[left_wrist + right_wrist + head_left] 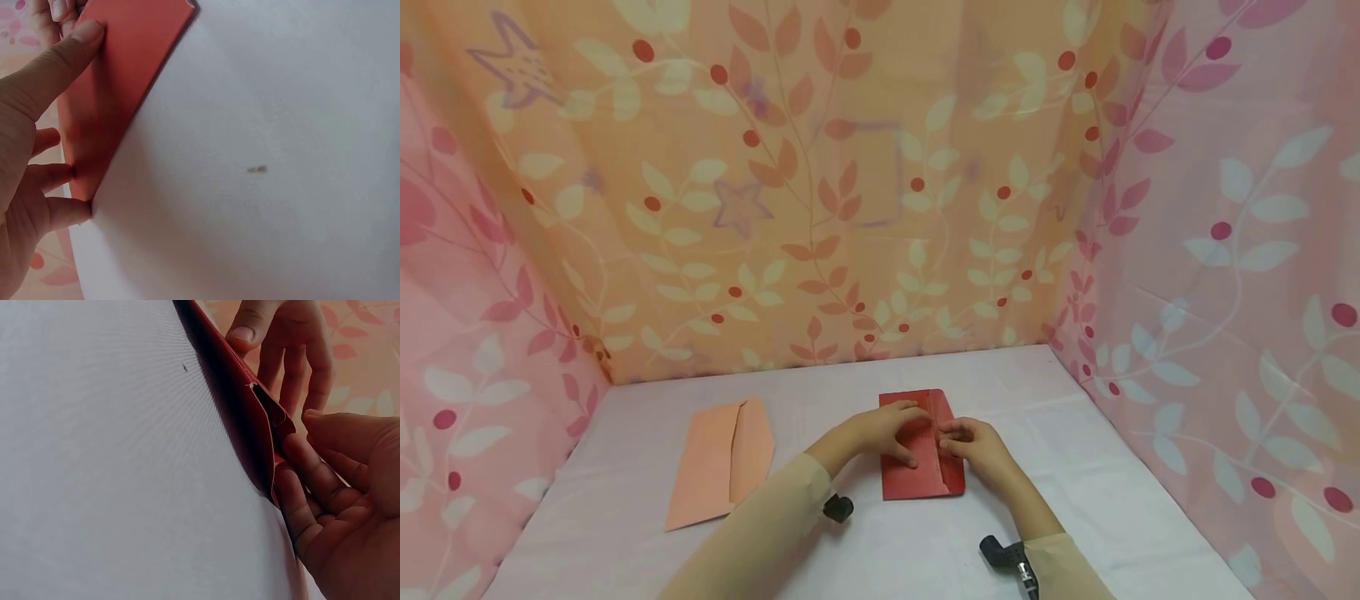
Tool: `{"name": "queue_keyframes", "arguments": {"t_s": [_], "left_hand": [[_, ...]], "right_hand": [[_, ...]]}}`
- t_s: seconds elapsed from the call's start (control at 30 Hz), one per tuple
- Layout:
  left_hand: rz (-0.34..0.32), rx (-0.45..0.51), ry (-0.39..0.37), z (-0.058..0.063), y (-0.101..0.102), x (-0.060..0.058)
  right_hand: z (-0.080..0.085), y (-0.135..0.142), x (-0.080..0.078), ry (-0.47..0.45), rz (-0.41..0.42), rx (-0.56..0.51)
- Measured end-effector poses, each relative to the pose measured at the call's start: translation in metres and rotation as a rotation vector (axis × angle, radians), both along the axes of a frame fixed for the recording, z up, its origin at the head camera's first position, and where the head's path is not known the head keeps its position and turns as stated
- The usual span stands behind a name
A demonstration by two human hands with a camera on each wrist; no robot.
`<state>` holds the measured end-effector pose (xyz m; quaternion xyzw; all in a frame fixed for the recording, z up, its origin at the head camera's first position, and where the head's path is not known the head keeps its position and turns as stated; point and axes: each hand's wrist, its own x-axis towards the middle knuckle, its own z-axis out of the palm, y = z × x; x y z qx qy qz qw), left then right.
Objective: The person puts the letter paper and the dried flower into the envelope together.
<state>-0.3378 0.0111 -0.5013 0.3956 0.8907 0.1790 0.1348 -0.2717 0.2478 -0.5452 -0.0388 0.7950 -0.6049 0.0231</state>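
Note:
A red envelope [910, 477] lies on the white cloth, its flap [953, 477] folded out toward the right. Across its body my left hand [887, 429] rests with fingers spread, the thumb [87, 34] flat on the paper and other fingertips along the far edge. My right hand [976, 442] is at the flap side, fingers bent and thumb close to them, pinching the paper at the mouth. From the right wrist, the envelope's mouth [269, 403] gapes a little beside those fingertips. What lies inside is hidden.
A peach envelope [703, 454] with its flap spread out lies to the left, partly behind the left sleeve [760, 525]. Black wrist cameras [1000, 552] sit near both cuffs. Patterned curtains [820, 208] enclose the white-covered table [1120, 517] at the back and sides.

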Motion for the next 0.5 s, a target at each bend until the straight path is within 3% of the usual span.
{"name": "queue_keyframes", "arguments": {"t_s": [0.13, 0.3, 0.5], "left_hand": [[0.006, 0.019, 0.014, -0.004, -0.003, -0.004], [0.014, 0.063, 0.092, -0.007, -0.008, -0.007], [0.041, 0.057, 0.155, -0.004, -0.012, 0.000]], "right_hand": [[0.000, 0.001, -0.001, 0.002, 0.000, -0.007], [0.000, 0.002, 0.001, 0.005, -0.003, -0.022], [-0.002, 0.004, 0.003, 0.000, -0.015, -0.026]]}}
